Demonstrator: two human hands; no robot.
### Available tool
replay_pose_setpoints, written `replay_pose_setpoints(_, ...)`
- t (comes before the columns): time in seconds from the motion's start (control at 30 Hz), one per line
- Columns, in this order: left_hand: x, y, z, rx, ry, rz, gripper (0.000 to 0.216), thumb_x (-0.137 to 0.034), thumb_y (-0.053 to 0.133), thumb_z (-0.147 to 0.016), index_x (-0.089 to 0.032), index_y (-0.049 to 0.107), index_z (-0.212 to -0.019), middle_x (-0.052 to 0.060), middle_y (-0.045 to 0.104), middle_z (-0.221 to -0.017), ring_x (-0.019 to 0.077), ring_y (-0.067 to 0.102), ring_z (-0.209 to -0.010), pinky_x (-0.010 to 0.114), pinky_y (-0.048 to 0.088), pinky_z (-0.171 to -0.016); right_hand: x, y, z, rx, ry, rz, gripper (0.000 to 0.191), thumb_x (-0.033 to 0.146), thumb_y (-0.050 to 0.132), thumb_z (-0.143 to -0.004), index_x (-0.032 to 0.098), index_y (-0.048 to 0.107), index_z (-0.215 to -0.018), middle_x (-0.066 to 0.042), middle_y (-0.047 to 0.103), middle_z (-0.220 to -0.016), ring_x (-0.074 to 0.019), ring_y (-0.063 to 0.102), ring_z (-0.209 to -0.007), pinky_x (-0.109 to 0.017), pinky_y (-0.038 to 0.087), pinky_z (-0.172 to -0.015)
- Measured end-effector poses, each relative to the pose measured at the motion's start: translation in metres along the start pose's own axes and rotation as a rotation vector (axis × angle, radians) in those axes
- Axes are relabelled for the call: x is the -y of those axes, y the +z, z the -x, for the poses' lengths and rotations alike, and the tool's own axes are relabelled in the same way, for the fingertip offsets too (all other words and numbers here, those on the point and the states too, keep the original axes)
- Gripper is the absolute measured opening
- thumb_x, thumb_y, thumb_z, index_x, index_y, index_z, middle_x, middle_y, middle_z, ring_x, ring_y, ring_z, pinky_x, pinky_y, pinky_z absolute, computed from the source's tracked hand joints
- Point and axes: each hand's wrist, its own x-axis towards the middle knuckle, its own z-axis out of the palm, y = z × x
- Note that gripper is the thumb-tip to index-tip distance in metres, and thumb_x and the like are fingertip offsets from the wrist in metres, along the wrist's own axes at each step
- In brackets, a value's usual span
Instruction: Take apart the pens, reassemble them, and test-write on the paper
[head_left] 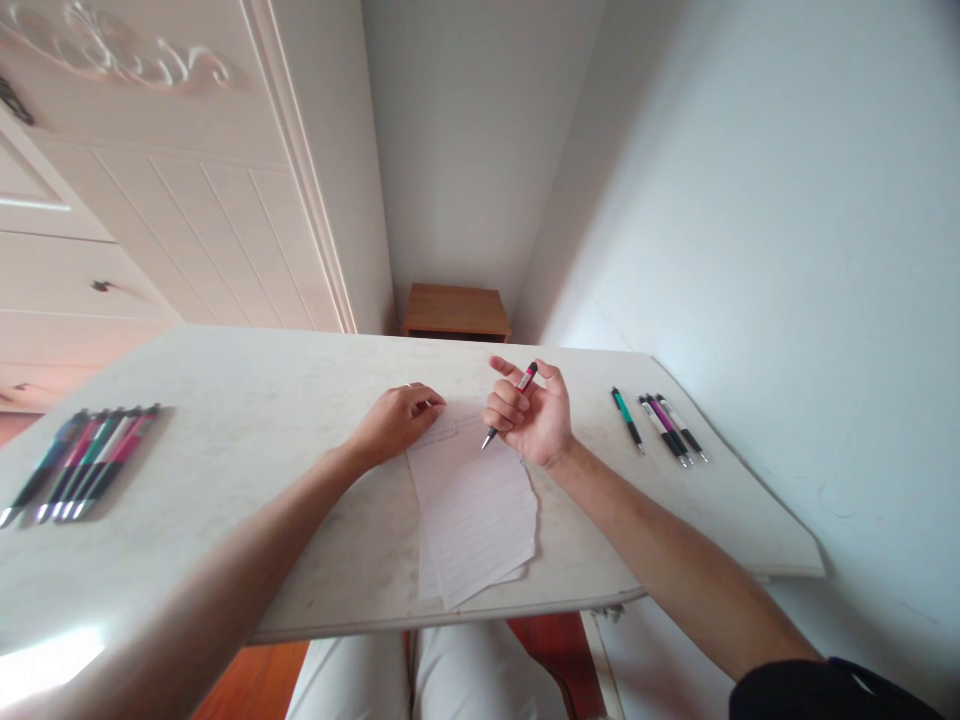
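My right hand (536, 415) is raised over the paper, its fingers closed round a red and black ballpoint pen (527, 377). The pen's metal tip points down and to the left, and the thumb is near its top end; the index finger sticks out. My left hand (397, 420) rests at the upper left edge of a lined sheet of paper (480, 520), its curled fingers and thumb on that edge. Handwriting shows near the top of the sheet. A second sheet (430, 575) lies partly hidden beneath it.
Several pens in different colours (105, 460) lie in a row at the table's left. On the right lie a green pen (626, 418) and a small group of other pens (671, 430). The white table (337, 560) meets the wall; a wooden cabinet (456, 308) stands beyond.
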Motion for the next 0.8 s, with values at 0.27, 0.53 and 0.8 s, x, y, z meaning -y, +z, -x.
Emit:
replay_pose_setpoints(0.27,0.000,-0.003,-0.001,0.024,-0.026,0.038,0.029,-0.035,0.048,-0.086,-0.017,0.070,-0.088,0.005,0.073,-0.092,0.0177,0.062,-0.075,0.028,0.046,-0.071,0.000,-0.005,-0.006,-0.011,0.023,-0.042,0.062,0.058,0.025,-0.099,0.011,0.066,-0.100,0.006,0.032,-0.050,-0.0099,0.021,-0.045,-0.023,0.028,-0.046)
replay_pose_setpoints(0.53,0.001,-0.008,-0.001,-0.017,-0.037,0.103,0.030,-0.038,0.049,-0.088,-0.018,0.070,-0.088,0.006,0.074,-0.094,0.0195,0.065,-0.083,0.029,0.049,-0.072,0.008,-0.017,-0.013,-0.053,-0.033,-0.077,0.046,0.052,0.037,-0.098,0.015,0.065,-0.097,0.007,0.035,-0.050,-0.0082,0.026,-0.042,-0.021,0.029,-0.044)
replay_pose_setpoints(0.8,-0.013,-0.015,0.007,-0.121,-0.144,0.220,0.033,-0.046,0.058,-0.084,-0.017,0.072,-0.088,0.006,0.075,-0.092,0.0204,0.066,-0.082,0.030,0.050,-0.076,0.008,-0.027,-0.018,-0.098,-0.094,-0.037,0.023,0.011,0.044,-0.081,0.016,0.065,-0.088,0.007,0.040,-0.048,-0.0077,0.030,-0.040,-0.020,0.032,-0.044)
